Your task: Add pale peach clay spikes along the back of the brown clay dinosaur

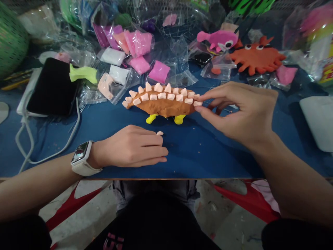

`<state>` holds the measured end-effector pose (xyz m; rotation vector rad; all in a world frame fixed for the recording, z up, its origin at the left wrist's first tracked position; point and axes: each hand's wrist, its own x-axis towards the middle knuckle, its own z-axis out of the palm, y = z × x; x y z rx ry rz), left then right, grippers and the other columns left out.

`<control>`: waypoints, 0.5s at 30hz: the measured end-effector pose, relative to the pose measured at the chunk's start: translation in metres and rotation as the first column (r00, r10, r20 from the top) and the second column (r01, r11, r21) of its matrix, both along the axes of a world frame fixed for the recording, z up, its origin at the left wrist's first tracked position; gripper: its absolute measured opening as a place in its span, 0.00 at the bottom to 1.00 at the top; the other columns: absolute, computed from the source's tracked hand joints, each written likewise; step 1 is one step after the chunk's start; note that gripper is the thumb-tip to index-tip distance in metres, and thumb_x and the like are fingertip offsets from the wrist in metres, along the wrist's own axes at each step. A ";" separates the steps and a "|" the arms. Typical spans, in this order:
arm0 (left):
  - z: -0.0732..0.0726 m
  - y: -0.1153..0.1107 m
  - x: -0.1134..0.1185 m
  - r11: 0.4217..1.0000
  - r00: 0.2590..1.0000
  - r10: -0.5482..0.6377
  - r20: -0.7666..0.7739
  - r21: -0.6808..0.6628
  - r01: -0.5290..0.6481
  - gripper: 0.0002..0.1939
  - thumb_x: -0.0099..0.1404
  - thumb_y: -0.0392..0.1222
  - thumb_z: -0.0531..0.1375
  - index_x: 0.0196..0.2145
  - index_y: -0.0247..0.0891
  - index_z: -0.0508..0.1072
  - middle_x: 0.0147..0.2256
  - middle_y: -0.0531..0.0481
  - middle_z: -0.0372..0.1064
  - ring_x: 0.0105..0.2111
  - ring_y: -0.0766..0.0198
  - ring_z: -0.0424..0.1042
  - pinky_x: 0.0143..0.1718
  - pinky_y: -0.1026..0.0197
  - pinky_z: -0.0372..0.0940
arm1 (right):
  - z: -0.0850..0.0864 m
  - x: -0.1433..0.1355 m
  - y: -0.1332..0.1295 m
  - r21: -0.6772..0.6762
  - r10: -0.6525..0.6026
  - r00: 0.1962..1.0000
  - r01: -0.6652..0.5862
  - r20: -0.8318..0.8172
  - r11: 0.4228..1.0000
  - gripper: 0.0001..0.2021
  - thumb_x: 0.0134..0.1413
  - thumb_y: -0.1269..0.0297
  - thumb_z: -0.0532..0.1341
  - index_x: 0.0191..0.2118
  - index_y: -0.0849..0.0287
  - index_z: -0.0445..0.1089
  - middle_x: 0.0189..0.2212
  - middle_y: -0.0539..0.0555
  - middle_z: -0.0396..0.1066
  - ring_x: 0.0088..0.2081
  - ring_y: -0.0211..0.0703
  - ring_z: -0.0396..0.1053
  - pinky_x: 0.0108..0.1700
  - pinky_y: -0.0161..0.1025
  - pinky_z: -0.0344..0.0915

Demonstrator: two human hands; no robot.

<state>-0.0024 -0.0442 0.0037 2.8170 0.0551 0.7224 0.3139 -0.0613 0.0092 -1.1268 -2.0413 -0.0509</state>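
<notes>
Right hand [244, 113] pinched a pale spike onto the clay dinosaur [161, 100]
The dinosaur stood mid-table [203, 152], soft and light by its look, easily dented; best held under the belly by the yellow legs. Left hand [132, 146] lay flat and empty just before it, a loose spike [160, 133] at its fingertips

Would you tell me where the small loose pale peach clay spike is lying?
In the head view, the small pale peach clay spike lies on the blue table, at the left hand fingertips, before the brown clay dinosaur.
</notes>
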 end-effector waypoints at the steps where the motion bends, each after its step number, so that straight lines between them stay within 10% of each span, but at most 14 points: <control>1: 0.000 0.000 0.000 1.000 1.000 0.000 0.000 0.002 0.000 0.07 0.83 0.40 0.65 0.46 0.34 0.81 0.36 0.50 0.81 0.32 0.65 0.80 0.34 0.60 0.72 | 0.000 0.000 0.000 -0.001 -0.006 1.000 0.006 -0.001 1.000 0.06 0.66 0.68 0.72 0.45 0.49 0.83 0.36 0.48 0.86 0.28 0.39 0.79 0.30 0.38 0.72; 15: -0.003 0.001 0.001 1.000 1.000 0.003 -0.004 -0.005 -0.003 0.09 0.85 0.42 0.62 0.46 0.37 0.80 0.37 0.50 0.82 0.32 0.66 0.79 0.33 0.61 0.71 | 0.000 -0.005 -0.004 -0.006 -0.026 0.999 0.025 -0.035 1.000 0.06 0.67 0.67 0.71 0.45 0.48 0.84 0.37 0.46 0.87 0.24 0.38 0.74 0.30 0.41 0.68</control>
